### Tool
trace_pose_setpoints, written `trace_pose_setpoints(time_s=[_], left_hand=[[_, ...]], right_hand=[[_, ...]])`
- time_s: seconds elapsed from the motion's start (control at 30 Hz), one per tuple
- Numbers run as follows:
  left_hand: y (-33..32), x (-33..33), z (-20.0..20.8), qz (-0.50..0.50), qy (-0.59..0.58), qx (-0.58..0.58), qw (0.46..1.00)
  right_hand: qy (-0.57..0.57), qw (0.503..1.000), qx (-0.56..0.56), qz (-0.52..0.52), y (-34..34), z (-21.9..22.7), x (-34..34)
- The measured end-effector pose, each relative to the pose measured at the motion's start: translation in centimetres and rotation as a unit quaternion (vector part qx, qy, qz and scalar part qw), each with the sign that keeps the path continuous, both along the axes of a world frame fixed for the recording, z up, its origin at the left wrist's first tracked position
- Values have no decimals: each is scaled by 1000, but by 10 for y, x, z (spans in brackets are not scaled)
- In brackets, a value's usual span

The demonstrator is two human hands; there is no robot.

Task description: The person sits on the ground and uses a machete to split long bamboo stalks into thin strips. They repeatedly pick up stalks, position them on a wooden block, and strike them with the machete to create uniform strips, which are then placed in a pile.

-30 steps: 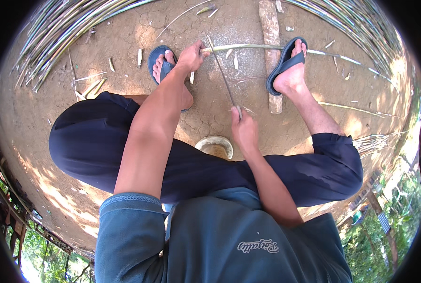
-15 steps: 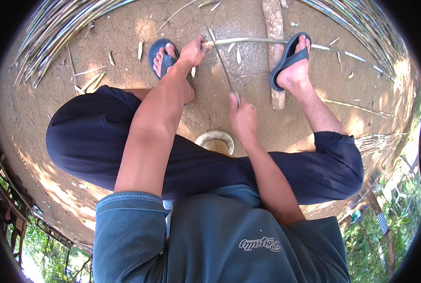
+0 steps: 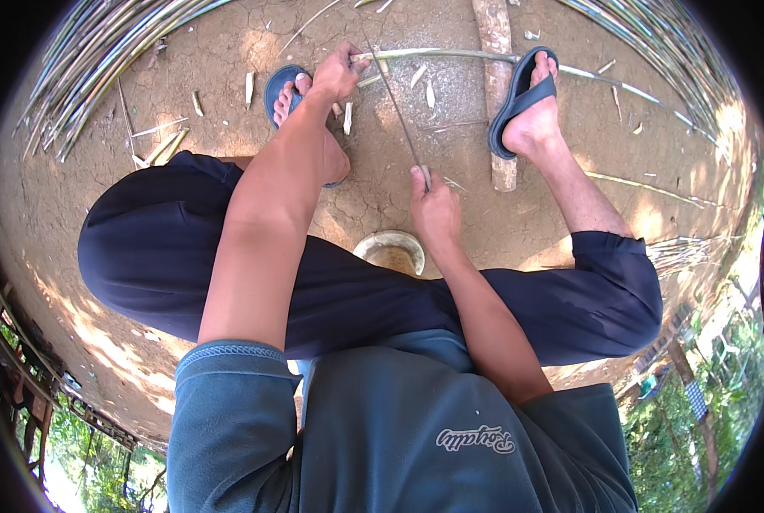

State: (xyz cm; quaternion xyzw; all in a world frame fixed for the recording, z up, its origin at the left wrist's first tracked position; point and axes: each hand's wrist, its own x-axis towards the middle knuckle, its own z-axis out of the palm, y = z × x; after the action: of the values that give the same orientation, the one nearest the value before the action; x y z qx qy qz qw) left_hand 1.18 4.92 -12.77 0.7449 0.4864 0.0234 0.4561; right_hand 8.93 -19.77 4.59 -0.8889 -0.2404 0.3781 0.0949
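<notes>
My left hand (image 3: 339, 75) is closed around the near-left end of a long, pale green cane (image 3: 450, 53), beside my left foot. The cane runs to the right across a log and passes beneath my right sandal (image 3: 512, 107). My right hand (image 3: 436, 208) grips the handle of a knife (image 3: 396, 111) with a long, thin, dark blade. That blade points away from me and crosses the cane just right of my left fingers. Whether its edge cuts into the cane I cannot tell.
A log (image 3: 495, 94) lies on the dirt floor under the cane. Pale shavings (image 3: 430, 94) are scattered around. Bundles of long canes (image 3: 100, 73) lie at the far left and far right. Between my legs is a round, pale-rimmed object (image 3: 412, 242), partly hidden.
My left hand and the cane's end have shifted slightly left and away from me. The knife still crosses the cane, now closer to my left fingers. My right hand has barely moved.
</notes>
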Motion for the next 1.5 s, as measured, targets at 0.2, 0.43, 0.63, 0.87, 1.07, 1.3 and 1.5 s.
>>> trace_pose_setpoints(time_s=[0.2,0.43,0.63,0.87,1.07,1.3,1.5], left_hand=[[-5,-4,-3,-22,1,32,999],[12,-6,7,-32,24,30,999],[-11,-6,5,0,21,57,998],[-15,-3,45,-24,68,71,995],[-10,-2,46,-48,63,73,994],[-2,21,39,-191,193,86,959],[-19,26,31,-56,174,196,963]], right_hand=[[-3,999,26,21,-12,27,14],[-5,1000,2,19,-4,26,10],[9,999,29,14,-20,30,11],[75,995,52,-29,-37,44,19],[45,999,31,0,-22,52,22],[36,999,14,-1,-3,25,14],[35,999,3,-2,5,25,12]])
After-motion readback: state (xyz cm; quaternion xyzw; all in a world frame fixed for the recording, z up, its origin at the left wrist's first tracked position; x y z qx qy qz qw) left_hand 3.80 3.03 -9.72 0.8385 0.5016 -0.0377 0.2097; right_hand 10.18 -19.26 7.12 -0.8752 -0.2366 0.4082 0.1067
